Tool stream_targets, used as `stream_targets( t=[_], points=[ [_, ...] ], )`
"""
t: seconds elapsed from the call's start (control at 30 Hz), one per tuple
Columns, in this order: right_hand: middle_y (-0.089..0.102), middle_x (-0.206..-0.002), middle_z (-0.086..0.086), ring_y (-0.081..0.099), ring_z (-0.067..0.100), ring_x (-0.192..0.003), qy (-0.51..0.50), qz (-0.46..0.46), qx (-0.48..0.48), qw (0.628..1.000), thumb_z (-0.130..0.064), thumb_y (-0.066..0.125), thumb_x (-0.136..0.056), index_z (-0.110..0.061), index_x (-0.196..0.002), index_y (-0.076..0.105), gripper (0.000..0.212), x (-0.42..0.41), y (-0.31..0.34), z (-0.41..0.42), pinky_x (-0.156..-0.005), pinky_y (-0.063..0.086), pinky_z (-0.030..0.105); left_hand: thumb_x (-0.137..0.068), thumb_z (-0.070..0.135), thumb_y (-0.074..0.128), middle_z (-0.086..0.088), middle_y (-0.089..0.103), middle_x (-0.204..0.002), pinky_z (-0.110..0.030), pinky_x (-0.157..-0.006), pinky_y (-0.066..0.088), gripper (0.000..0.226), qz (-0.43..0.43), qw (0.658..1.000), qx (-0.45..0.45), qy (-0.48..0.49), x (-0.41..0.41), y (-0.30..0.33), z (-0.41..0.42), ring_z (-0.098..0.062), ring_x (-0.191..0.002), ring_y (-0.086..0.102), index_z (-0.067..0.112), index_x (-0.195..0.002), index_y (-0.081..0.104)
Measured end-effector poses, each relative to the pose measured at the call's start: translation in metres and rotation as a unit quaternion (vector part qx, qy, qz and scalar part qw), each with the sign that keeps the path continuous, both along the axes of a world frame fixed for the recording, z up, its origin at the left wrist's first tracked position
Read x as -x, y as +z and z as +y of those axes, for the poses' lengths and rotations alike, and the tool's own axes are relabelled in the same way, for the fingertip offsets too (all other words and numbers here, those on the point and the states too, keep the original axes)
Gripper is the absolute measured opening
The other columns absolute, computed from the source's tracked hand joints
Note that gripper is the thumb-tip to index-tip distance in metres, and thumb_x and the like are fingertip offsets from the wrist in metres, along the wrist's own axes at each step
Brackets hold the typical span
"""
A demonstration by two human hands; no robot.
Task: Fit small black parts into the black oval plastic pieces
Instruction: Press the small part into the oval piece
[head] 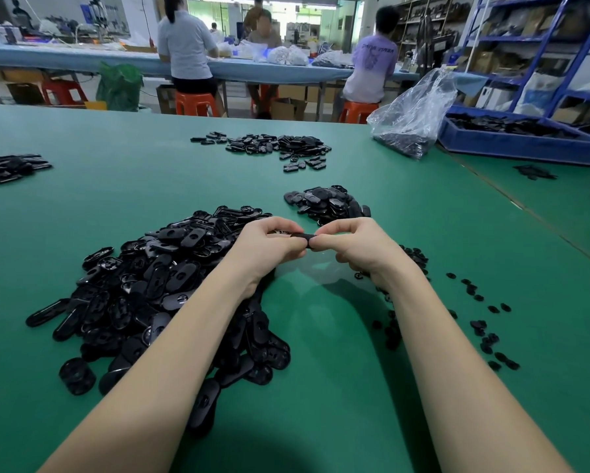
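Note:
My left hand and my right hand meet above the green table, both pinching one black oval piece between their fingertips. Fingers hide most of the piece, so any small part in it is out of sight. A big heap of black oval pieces lies under and left of my left forearm. Small black parts lie scattered to the right of my right forearm. A smaller pile of oval pieces sits just beyond my hands.
Further piles of black pieces lie at the far middle and far left. A clear plastic bag and a blue tray of black parts stand at the far right. People sit at a bench behind.

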State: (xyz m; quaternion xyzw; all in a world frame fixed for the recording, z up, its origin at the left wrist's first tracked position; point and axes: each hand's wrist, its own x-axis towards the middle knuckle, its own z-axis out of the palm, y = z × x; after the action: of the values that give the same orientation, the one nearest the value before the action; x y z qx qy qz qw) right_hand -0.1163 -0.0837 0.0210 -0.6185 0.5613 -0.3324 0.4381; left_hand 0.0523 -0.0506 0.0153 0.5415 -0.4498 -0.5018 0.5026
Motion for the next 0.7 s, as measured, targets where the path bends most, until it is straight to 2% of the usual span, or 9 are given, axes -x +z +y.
stream_targets(
  t=[0.1,0.27,0.43,0.6,0.7],
  points=[
    [0.053,-0.049,-0.018,0.041,-0.002,-0.038,-0.008,0.021,0.016,1.0,-0.025,0.084,-0.075,-0.025,-0.07,0.075,0.01,-0.002,-0.002,-0.003,-0.038,0.029,0.01,-0.084,-0.007,0.071,-0.016,0.073,-0.088,-0.015,-0.062,0.053,0.018,-0.017,1.0,0.004,0.001,0.0,-0.001,0.001,-0.015,-0.068,0.068,0.006,-0.095,0.068],
    [0.055,-0.05,-0.018,0.044,-0.003,-0.04,-0.011,0.023,0.046,0.999,-0.022,0.082,-0.077,-0.02,-0.076,0.072,0.01,-0.005,-0.01,-0.004,-0.041,0.03,0.01,-0.084,-0.005,0.073,-0.005,0.073,-0.079,-0.016,-0.068,0.057,0.018,-0.042,0.999,0.012,0.013,0.001,-0.006,-0.002,-0.009,-0.064,0.07,0.011,-0.09,0.067],
    [0.054,-0.049,-0.017,0.043,-0.003,-0.042,-0.02,0.02,0.061,0.998,-0.024,0.083,-0.076,-0.021,-0.074,0.069,0.014,-0.007,-0.016,-0.005,-0.045,0.034,0.012,-0.082,-0.001,0.076,-0.008,0.074,-0.083,-0.034,-0.087,0.058,0.018,-0.059,0.998,0.001,0.037,0.003,-0.012,-0.007,-0.019,-0.077,0.072,0.014,-0.087,0.069],
    [0.058,-0.057,-0.013,0.048,0.002,-0.049,-0.012,0.021,0.081,0.996,-0.024,0.084,-0.078,-0.02,-0.076,0.068,0.016,-0.012,-0.017,-0.004,-0.052,0.038,0.016,-0.08,0.009,0.077,0.001,0.076,-0.076,-0.031,-0.081,0.054,0.018,-0.147,0.987,0.032,0.062,0.003,-0.014,-0.008,-0.019,-0.083,0.073,0.024,-0.087,0.069],
    [0.063,-0.064,-0.01,0.05,0.0,-0.051,-0.002,-0.026,0.105,0.994,-0.022,0.083,-0.083,-0.022,-0.083,0.069,0.013,-0.008,-0.014,-0.003,-0.053,0.038,0.014,-0.082,0.011,0.074,0.002,0.076,-0.074,-0.032,-0.078,0.053,0.016,-0.126,0.989,0.06,0.054,0.001,-0.011,-0.009,-0.02,-0.08,0.073,0.025,-0.088,0.069]
  ],
)
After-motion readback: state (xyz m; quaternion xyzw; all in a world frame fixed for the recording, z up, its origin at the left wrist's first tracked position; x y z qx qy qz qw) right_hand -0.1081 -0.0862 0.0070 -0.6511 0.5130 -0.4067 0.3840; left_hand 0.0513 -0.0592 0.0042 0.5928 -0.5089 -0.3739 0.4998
